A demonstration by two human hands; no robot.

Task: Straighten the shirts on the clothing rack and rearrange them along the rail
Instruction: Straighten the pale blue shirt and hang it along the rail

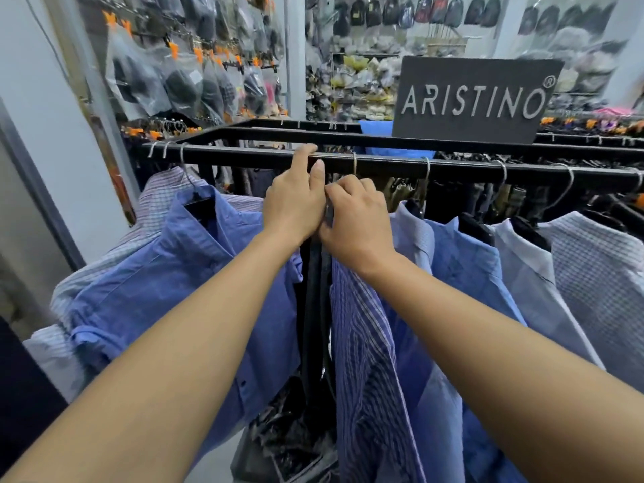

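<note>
A black rail (400, 167) runs across the view with shirts hanging from wire hangers. My left hand (296, 200) reaches up to the rail, its fingers curled over the bar's top. My right hand (355, 217) sits right beside it, gripping the top of a blue striped shirt (362, 343) near its collar. A plain blue shirt (181, 273) hangs left of my hands, with a pale checked shirt (153, 196) behind it. To the right hang a light blue shirt (460, 259), a white one (529, 280) and a checked one (599, 273).
A dark "ARISTINO" sign (474, 99) stands on the rack's back bar. Bagged caps (181, 78) hang on the left wall, and backpacks (435, 12) line the far wall. A dark garment (315, 308) hangs between the blue shirts. A grey door frame (38, 190) stands at the left.
</note>
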